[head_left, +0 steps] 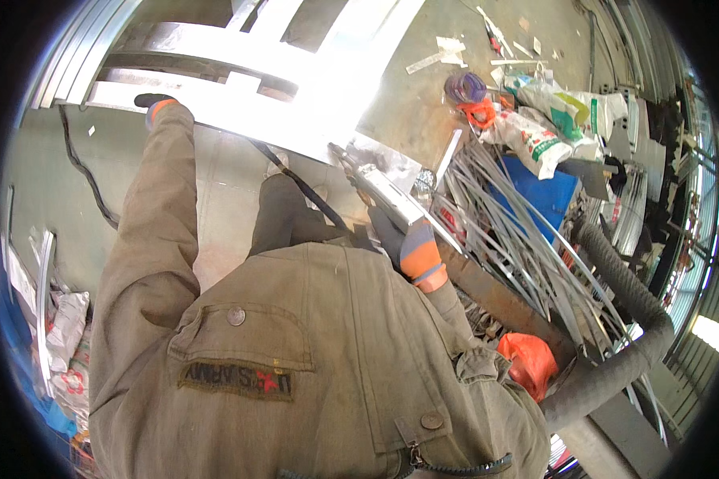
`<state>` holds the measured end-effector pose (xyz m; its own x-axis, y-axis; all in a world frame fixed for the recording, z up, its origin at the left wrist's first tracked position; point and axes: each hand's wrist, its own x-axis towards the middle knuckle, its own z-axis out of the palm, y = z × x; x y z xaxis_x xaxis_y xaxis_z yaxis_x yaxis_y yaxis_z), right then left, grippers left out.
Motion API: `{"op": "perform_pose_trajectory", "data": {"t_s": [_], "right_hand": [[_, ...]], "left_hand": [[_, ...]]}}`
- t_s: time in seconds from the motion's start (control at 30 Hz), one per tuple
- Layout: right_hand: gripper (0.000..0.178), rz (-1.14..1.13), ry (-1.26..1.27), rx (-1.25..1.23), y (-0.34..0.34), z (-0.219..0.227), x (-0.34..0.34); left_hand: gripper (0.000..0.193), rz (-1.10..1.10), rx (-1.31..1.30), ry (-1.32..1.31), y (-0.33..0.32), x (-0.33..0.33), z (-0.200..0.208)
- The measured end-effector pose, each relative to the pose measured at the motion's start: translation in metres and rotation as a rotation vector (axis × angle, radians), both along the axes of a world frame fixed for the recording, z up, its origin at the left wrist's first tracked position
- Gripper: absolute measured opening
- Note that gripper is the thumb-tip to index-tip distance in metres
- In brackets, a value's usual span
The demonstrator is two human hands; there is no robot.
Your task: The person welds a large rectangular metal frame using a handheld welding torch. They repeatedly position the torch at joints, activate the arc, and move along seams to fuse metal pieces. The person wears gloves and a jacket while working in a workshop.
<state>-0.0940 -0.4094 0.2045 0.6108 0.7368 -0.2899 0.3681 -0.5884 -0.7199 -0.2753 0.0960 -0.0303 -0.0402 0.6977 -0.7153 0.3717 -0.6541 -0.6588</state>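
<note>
My left hand (153, 102), in a dark glove with an orange cuff, rests on the near edge of a pale metal frame (196, 102). Its visible fingers point left, stretched along the metal; the rest is hidden by the sleeve. My right hand (393, 236), in a dark glove with an orange and grey cuff, is closed around a silver hand tool (389, 190). The tool's narrow front end points up and left toward the frame, whose right part is lost in glare. I cannot make out the tool's exact kind.
A black cable (307, 191) runs past my legs, another dark cable (86, 172) lies left. Thin metal strips (507, 219) are heaped at right, beside a blue sheet (547, 191) and plastic bags (535, 142). A thick grey hose (615, 375) curves at lower right.
</note>
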Motion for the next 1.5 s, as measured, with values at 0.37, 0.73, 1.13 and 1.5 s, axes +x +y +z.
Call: {"op": "perform_pose_trajectory", "data": {"t_s": [0.37,0.73,1.13,1.5], "right_hand": [[0.031,0.007,0.098,0.007,0.015,0.003,0.006],[0.034,-0.012,0.117,0.0,0.015,0.003,0.009],[0.031,0.003,0.075,0.032,0.023,0.013,0.008],[0.028,0.322,-0.136,-0.031,-0.001,0.0,0.013]], "left_hand": [[0.058,-0.177,0.044,0.105,-0.009,0.006,0.028],[0.067,-0.241,0.077,0.131,-0.007,0.002,0.016],[0.062,-0.183,-0.013,0.191,-0.011,0.011,0.03],[0.068,-0.171,0.086,0.21,0.006,-0.006,-0.011]]}}
